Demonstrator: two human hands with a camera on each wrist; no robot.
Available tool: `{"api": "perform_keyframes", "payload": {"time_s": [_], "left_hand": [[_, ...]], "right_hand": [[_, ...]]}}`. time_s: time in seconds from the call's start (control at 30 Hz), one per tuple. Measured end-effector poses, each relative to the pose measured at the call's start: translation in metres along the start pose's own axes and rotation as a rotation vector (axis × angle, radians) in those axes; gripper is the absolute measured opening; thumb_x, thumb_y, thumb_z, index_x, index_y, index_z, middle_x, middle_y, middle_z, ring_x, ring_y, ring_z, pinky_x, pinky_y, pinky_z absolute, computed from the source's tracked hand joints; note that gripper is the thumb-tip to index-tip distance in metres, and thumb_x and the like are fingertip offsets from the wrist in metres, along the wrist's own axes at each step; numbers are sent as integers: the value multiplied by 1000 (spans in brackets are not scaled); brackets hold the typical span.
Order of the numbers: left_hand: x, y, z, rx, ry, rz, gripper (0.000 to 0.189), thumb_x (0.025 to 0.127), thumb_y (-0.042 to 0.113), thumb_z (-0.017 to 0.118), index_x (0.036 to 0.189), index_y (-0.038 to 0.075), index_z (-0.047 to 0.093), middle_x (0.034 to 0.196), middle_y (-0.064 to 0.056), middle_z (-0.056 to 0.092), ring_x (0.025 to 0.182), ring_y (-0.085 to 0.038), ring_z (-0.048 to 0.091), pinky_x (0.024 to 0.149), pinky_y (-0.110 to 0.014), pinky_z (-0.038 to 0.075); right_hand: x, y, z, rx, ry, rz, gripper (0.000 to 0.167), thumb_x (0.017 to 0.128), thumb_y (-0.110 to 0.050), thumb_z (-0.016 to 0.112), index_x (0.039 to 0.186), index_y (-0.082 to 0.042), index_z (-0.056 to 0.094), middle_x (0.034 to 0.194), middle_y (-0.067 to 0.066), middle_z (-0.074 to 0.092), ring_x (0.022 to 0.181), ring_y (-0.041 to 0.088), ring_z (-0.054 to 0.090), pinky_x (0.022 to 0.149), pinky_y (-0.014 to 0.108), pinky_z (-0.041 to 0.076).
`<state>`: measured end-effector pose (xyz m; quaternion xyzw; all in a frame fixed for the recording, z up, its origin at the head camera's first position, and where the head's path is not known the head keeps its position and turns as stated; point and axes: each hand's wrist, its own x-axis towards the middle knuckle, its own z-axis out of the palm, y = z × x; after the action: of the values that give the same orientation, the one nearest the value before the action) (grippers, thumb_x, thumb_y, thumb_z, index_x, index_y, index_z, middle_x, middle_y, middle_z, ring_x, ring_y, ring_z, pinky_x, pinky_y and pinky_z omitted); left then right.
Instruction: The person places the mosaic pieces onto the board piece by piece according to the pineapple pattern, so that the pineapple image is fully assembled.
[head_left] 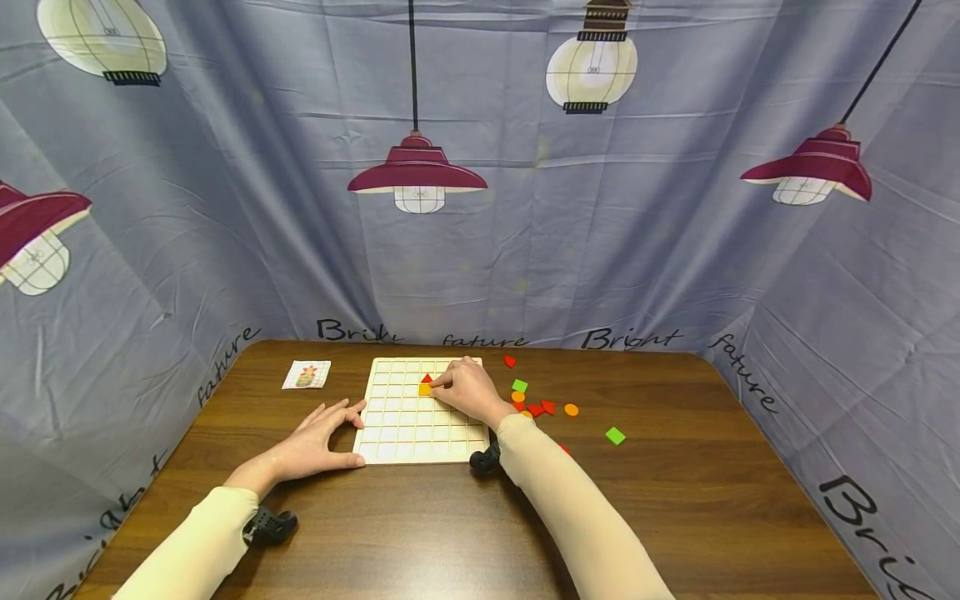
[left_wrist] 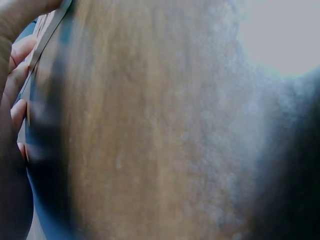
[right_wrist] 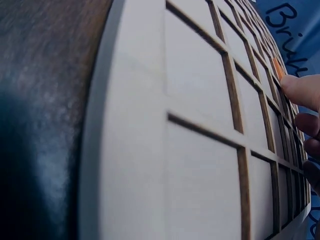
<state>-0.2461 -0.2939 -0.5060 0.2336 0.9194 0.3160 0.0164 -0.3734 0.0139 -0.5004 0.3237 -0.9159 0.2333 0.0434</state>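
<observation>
A pale gridded board point(head_left: 408, 429) lies on the table, also filling much of the right wrist view. On it a red triangle tile point(head_left: 427, 378) sits just above an orange square tile point(head_left: 425, 389). My right hand point(head_left: 472, 390) reaches over the upper part of the board and pinches the orange tile point(right_wrist: 278, 69) at its fingertips. Along the board's left edge rests my left hand point(head_left: 318, 442), thumb near the lower corner and fingers spread higher up. The left wrist view catches the fingers point(left_wrist: 17, 75) of that hand beside the board's edge.
Several loose red, orange and green tiles lie right of the board, among them a green tile point(head_left: 616, 436) and an orange disc point(head_left: 572, 410). A picture card point(head_left: 306, 375) with a pineapple lies at the back left. A printed curtain point(head_left: 525, 250) encloses the wooden table point(head_left: 675, 500).
</observation>
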Motion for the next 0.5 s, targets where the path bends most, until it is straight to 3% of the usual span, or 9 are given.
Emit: {"api": "perform_keyframes", "payload": {"time_s": [0.03,0.1,0.17,0.2,0.27,0.4,0.5], "left_hand": [[0,0,0,0,-1,0,49,83,50,82,112,20,56,160,-13,41,150,-45,26,119,-67,4],[0,1,0,-4,-3,0,49,83,49,83,112,19,56,160,-14,41,150,-46,26,119,-67,4],[0,2,0,-8,-5,-2,49,83,48,83,112,19,55,160,-15,40,150,-46,25,119,-68,4],[-1,2,0,-8,-7,-3,49,84,47,83,112,19,55,160,-15,40,150,-46,25,119,-68,4],[-1,3,0,-6,-8,-5,49,84,47,83,112,18,55,160,-15,40,150,-46,25,119,-68,4],[-1,4,-1,-6,-8,0,49,84,47,82,113,18,56,160,-15,39,150,-47,25,119,-69,4],[-1,4,-2,-11,-7,0,48,84,46,83,114,18,56,160,-15,39,149,-47,24,118,-69,4]], "right_hand": [[-1,0,0,9,-2,4,20,93,-35,77,109,-25,82,84,-14,61,81,11,51,79,29,45],[-2,1,-1,39,-9,13,22,93,-35,76,112,-25,81,86,-14,62,84,10,54,96,31,45],[-4,2,-3,77,-19,30,24,94,-36,76,115,-25,80,88,-13,63,86,10,57,112,35,38],[-5,2,-5,92,-22,39,24,95,-36,75,116,-25,79,89,-13,62,88,11,56,112,37,38],[-8,5,-10,117,-25,54,26,96,-36,74,118,-25,78,91,-13,62,90,11,55,110,38,41],[-16,14,-24,154,-13,56,28,97,-34,72,121,-20,77,97,-12,62,92,13,51,81,34,47],[-25,24,-37,162,6,54,29,98,-33,71,122,-18,76,99,-10,62,93,14,51,79,33,47]]}}
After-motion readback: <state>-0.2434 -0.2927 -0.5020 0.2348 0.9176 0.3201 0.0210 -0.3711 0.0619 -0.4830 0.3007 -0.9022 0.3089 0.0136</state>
